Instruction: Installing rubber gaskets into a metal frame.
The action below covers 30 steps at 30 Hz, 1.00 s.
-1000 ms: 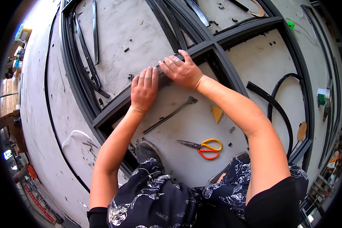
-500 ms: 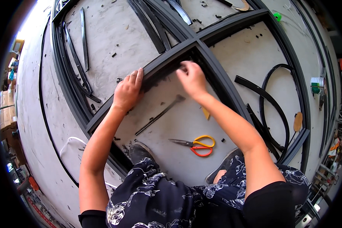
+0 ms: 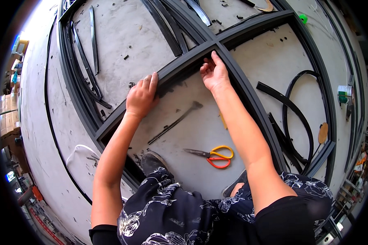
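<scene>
One dark-grey frame (image 3: pixel 188 60) lies on the floor (image 3: pixel 196 179). The left hand (image 3: pixel 141 97) is closed over the near opening's far edge; the right hand (image 3: pixel 214 72), fingers loosely curled, is at that opening's far right corner, and whether it grips anything I cannot tell. Beyond that edge, black strips (image 3: pixel 161 27) lie loose, seemingly unfitted; how much is finished is unclear. Scissors (image 3: pixel 210 154) lie inside the near opening.

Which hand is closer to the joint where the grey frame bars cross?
Right. The right hand is just below the joint in view; the left hand is farther off, lower left, on a frame bar.
</scene>
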Each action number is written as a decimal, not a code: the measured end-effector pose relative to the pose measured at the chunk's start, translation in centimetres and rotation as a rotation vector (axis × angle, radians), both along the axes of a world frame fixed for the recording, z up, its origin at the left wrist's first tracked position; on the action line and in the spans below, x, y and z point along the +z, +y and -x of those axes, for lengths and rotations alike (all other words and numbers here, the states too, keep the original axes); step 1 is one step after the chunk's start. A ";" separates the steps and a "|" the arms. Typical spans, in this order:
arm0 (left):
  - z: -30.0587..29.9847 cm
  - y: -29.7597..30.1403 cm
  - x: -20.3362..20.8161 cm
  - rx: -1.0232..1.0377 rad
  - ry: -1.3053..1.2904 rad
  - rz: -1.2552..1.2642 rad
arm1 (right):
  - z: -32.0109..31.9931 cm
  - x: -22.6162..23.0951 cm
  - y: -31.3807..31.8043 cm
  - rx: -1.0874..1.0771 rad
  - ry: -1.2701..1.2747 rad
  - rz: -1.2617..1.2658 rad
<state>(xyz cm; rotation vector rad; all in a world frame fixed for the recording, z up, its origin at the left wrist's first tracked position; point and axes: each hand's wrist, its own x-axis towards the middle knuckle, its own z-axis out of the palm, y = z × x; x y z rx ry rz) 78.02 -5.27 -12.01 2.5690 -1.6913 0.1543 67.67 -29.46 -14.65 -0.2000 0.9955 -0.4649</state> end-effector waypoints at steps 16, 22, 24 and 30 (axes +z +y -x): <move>0.0 0.8 -0.7 0.078 -0.113 -0.022 | 1.3 0.6 3.8 0.621 0.556 1.940; 3.0 -0.9 -2.1 0.194 -0.260 0.284 | 0.5 3.9 3.6 0.641 0.409 2.255; 4.8 0.1 -1.7 0.296 -0.199 0.347 | -0.3 4.4 4.6 0.628 0.312 2.342; 8.8 9.7 1.4 0.479 -0.036 0.215 | -2.1 5.3 7.8 0.696 0.301 2.522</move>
